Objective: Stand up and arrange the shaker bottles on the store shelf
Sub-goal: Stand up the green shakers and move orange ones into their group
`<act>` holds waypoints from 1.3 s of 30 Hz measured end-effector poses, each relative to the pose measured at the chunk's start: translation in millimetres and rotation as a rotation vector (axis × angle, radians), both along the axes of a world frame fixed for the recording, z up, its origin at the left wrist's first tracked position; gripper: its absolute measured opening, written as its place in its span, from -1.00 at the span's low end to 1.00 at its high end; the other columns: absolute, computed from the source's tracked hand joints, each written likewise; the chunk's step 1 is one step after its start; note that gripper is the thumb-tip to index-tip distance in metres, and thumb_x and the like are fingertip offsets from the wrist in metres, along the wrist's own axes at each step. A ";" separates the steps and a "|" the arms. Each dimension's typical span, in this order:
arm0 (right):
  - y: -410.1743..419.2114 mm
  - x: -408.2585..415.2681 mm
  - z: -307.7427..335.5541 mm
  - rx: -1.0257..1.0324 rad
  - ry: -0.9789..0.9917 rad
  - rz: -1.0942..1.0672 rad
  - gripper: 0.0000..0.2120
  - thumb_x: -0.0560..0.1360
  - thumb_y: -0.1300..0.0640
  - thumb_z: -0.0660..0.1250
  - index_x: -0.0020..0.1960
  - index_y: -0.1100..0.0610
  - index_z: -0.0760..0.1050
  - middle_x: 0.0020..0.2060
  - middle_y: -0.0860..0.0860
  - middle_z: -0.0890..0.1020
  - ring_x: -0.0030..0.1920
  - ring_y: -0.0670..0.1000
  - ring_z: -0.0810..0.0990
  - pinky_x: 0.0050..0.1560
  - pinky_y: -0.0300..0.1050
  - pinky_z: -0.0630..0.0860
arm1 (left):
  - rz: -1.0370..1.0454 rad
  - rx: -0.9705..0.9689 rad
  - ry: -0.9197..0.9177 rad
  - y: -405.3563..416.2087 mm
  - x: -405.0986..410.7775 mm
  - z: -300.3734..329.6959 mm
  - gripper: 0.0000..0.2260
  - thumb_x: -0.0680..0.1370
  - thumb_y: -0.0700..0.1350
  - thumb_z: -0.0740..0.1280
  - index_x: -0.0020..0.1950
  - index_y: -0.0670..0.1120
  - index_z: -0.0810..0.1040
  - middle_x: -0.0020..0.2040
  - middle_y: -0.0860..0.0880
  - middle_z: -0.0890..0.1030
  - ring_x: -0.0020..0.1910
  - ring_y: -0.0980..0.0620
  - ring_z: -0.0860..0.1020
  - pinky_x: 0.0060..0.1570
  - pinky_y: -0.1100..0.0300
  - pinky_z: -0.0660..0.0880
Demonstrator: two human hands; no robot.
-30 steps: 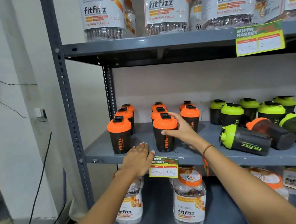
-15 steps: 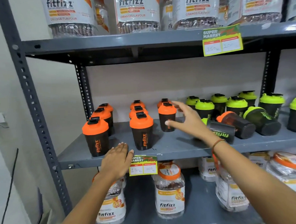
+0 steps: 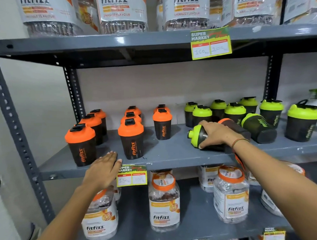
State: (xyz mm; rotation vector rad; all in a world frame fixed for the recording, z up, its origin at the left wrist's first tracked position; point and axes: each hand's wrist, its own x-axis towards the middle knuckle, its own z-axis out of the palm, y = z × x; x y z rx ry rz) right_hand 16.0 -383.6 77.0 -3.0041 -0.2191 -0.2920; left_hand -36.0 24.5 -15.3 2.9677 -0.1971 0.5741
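Black shaker bottles stand on the grey middle shelf (image 3: 171, 152). Several orange-lidded ones stand in three rows on the left, the nearest at the front (image 3: 81, 146). Green-lidded ones (image 3: 234, 113) stand upright at the right. Three bottles lie on their sides: a green-lidded bottle (image 3: 194, 134), an orange-lidded one (image 3: 231, 125) behind it and another green-lidded one (image 3: 258, 127). My right hand (image 3: 216, 134) is wrapped over the lying green-lidded bottle at the front. My left hand (image 3: 103, 170) rests flat on the shelf's front edge, fingers apart, holding nothing.
Large fitfizz jars (image 3: 122, 12) fill the top shelf, and smaller orange-lidded jars (image 3: 164, 200) stand on the lower shelf. Price tags (image 3: 210, 43) hang from the shelf edges. A perforated grey upright (image 3: 19, 133) runs down the left, beside a white wall.
My right hand has left the upright orange-lidded bottles, moved right and closed over the lying green-lidded bottle. The view shifted right. My left hand stays on the shelf edge.
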 end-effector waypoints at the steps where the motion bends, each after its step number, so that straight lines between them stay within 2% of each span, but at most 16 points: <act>1: -2.9 3.1 -2.2 0.018 -0.034 0.014 -0.03 0.22 -0.19 0.59 0.47 0.12 0.26 0.30 0.16 0.53 0.28 0.20 0.52 0.23 0.08 0.50 | 0.002 -0.004 0.000 -0.6 -1.3 0.1 -0.49 0.65 0.11 -0.04 0.52 -0.13 0.22 0.53 -0.10 0.26 0.52 0.00 0.20 0.49 0.08 0.11; 4: -13.8 10.3 -2.3 0.193 -0.135 0.030 -0.10 0.21 -0.16 0.59 0.41 0.14 0.32 0.21 0.15 0.59 0.21 0.19 0.56 0.06 -0.06 0.48 | 0.006 -0.016 -0.005 -1.9 -2.8 0.0 -0.50 0.65 0.10 -0.02 0.51 -0.13 0.24 0.52 -0.11 0.28 0.51 -0.01 0.21 0.47 0.09 0.12; 6: -22.3 12.6 1.5 0.446 -0.194 0.026 -0.12 0.19 -0.16 0.60 0.38 0.10 0.34 0.18 0.12 0.59 0.16 0.15 0.56 -0.01 -0.10 0.42 | 0.013 -0.019 -0.007 -1.7 -2.2 -0.2 -0.50 0.65 0.10 -0.02 0.51 -0.13 0.25 0.52 -0.11 0.29 0.51 -0.01 0.22 0.47 0.09 0.13; 8: -29.3 11.7 3.9 0.781 -0.215 0.035 -0.12 0.08 -0.21 0.57 0.32 -0.02 0.33 0.11 0.03 0.59 0.12 0.07 0.56 0.03 -0.05 0.52 | 0.020 -0.025 -0.007 -1.9 -2.0 -0.3 -0.50 0.65 0.10 -0.02 0.51 -0.12 0.25 0.52 -0.10 0.29 0.51 -0.01 0.22 0.47 0.09 0.12; 10: -33.7 12.1 1.9 1.046 -0.233 0.077 -0.11 0.05 -0.21 0.55 0.33 -0.12 0.33 0.13 -0.01 0.58 0.19 0.06 0.56 0.21 0.02 0.55 | 0.030 -0.029 -0.003 -3.3 -2.8 0.6 -0.47 0.64 0.12 -0.06 0.51 -0.13 0.26 0.52 -0.11 0.29 0.51 -0.02 0.22 0.46 0.09 0.12; 12: -33.7 11.8 -3.6 1.209 -0.244 0.131 -0.11 0.09 -0.17 0.58 0.36 -0.19 0.33 0.21 0.02 0.58 0.26 0.08 0.54 0.27 0.08 0.54 | 0.042 -0.032 0.005 -5.8 -4.2 2.1 -0.40 0.58 0.16 -0.10 0.51 -0.14 0.26 0.51 -0.12 0.29 0.50 -0.03 0.23 0.46 0.08 0.13; 15: -30.9 8.5 -13.6 1.331 -0.250 0.160 -0.18 0.13 -0.11 0.60 0.30 -0.25 0.33 0.22 0.07 0.58 0.22 0.08 0.59 0.16 0.03 0.61 | 0.064 -0.034 0.014 -9.2 -5.9 3.1 -0.37 0.55 0.17 -0.11 0.51 -0.14 0.26 0.51 -0.12 0.29 0.50 -0.04 0.23 0.46 0.06 0.14; 17: -30.2 8.4 -21.4 1.331 -0.255 0.166 -0.22 0.18 -0.03 0.63 0.30 -0.21 0.33 0.21 0.06 0.57 0.20 0.04 0.59 0.12 -0.04 0.62 | 0.071 -0.040 0.014 -10.4 -7.3 3.9 -0.36 0.54 0.18 -0.12 0.50 -0.15 0.28 0.51 -0.13 0.30 0.50 -0.05 0.25 0.45 0.05 0.16; 19: -29.2 9.7 -29.0 1.314 -0.246 0.186 -0.21 0.20 0.01 0.64 0.31 -0.14 0.32 0.23 0.07 0.57 0.26 0.08 0.57 0.25 0.04 0.56 | 0.075 -0.038 0.013 -11.0 -8.4 3.9 -0.35 0.53 0.18 -0.13 0.48 -0.15 0.30 0.50 -0.14 0.32 0.49 -0.06 0.26 0.44 0.03 0.18; 22: -28.0 9.5 -38.8 1.300 -0.220 0.186 -0.12 0.08 -0.08 0.64 0.31 -0.11 0.32 0.24 0.10 0.58 0.27 0.10 0.57 0.32 0.11 0.51 | 0.083 -0.041 0.007 -10.7 -8.2 2.8 -0.35 0.53 0.19 -0.14 0.48 -0.13 0.30 0.50 -0.13 0.32 0.49 -0.05 0.26 0.44 0.03 0.19; 26: -32.7 11.6 -48.5 1.329 -0.187 0.173 -0.08 0.06 -0.07 0.66 0.35 -0.14 0.33 0.24 0.06 0.58 0.26 0.07 0.57 0.32 0.14 0.52 | 0.082 -0.054 -0.005 -9.8 -8.4 1.1 -0.37 0.55 0.19 -0.13 0.49 -0.12 0.29 0.50 -0.11 0.32 0.49 -0.05 0.26 0.45 0.02 0.19; 31: -35.9 -0.5 -40.0 1.267 -0.215 0.210 0.00 0.08 -0.13 0.66 0.42 -0.22 0.26 0.37 -0.01 0.47 0.34 0.00 0.49 0.38 0.00 0.43 | 0.062 -0.058 -0.026 -7.1 -5.0 -2.4 -0.53 0.65 0.08 0.00 0.50 -0.11 0.28 0.51 -0.09 0.30 0.50 -0.03 0.24 0.46 0.04 0.16; 33: -40.5 -8.0 -25.5 1.294 -0.295 0.234 -0.14 0.15 -0.22 0.60 0.37 -0.24 0.30 0.37 -0.02 0.44 0.33 -0.04 0.47 0.31 -0.11 0.42 | 0.060 -0.058 -0.027 -5.7 -3.6 -3.7 -0.52 0.65 0.08 0.00 0.51 -0.11 0.26 0.51 -0.08 0.29 0.50 -0.02 0.23 0.46 0.04 0.15; 36: -58.5 -15.1 4.5 1.348 -0.585 0.199 -0.54 0.36 -0.21 0.42 0.23 -0.19 0.47 0.20 0.03 0.58 0.18 -0.03 0.59 0.14 -0.20 0.49 | 0.058 -0.057 -0.038 -4.0 -0.8 -5.5 -0.52 0.65 0.08 0.00 0.51 -0.11 0.26 0.51 -0.08 0.29 0.50 -0.03 0.23 0.47 0.04 0.15; 38: -77.0 -12.2 24.1 1.161 -0.670 0.045 -0.60 0.44 -0.05 0.38 0.26 -0.03 0.50 0.11 0.08 0.64 0.11 0.08 0.62 0.12 -0.13 0.53 | 0.054 -0.054 -0.040 -3.6 0.5 -5.9 -0.52 0.65 0.07 0.00 0.51 -0.12 0.25 0.51 -0.09 0.29 0.50 -0.03 0.23 0.47 0.04 0.14; 39: -86.2 -8.9 31.3 0.985 -0.607 -0.055 -0.59 0.47 0.02 0.38 0.30 0.04 0.49 0.12 0.11 0.65 0.13 0.13 0.62 0.17 -0.04 0.52 | 0.054 -0.052 -0.039 -3.6 1.0 -6.2 -0.52 0.65 0.07 -0.01 0.51 -0.12 0.25 0.51 -0.10 0.29 0.50 -0.04 0.24 0.47 0.03 0.14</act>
